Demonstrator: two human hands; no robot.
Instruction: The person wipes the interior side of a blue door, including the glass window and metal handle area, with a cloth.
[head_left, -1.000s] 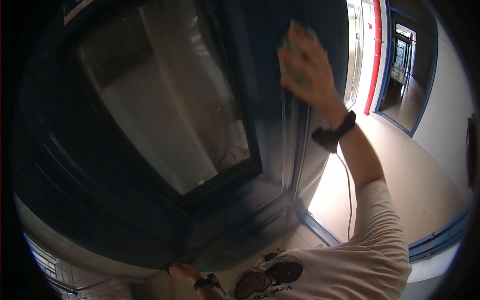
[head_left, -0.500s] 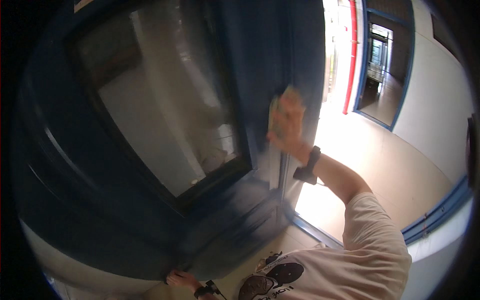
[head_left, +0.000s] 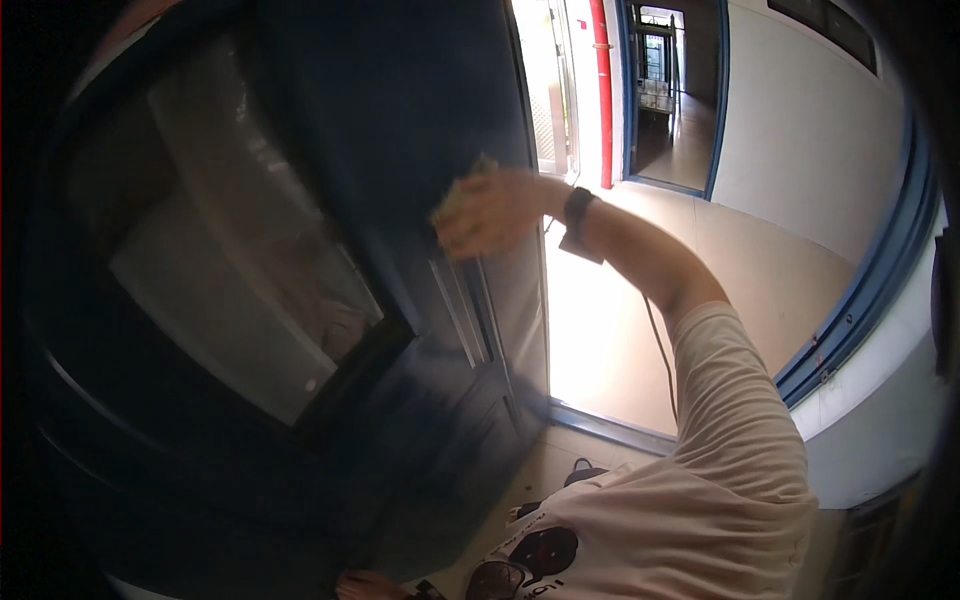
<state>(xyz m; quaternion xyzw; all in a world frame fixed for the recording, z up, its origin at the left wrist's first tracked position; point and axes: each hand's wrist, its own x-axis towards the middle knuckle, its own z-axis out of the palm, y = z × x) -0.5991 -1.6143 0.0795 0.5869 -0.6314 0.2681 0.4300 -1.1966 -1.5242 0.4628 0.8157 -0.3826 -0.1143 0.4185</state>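
A small yellowish cloth [head_left: 462, 196], blurred and possibly a sponge, is pressed against the dark blue door [head_left: 400, 120] beside its glass pane [head_left: 240, 270]. The right hand [head_left: 492, 212] covers it, fingers curled over it.

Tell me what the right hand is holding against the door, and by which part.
The right hand presses a yellowish cloth flat on the blue door; the exact grip cannot be told.
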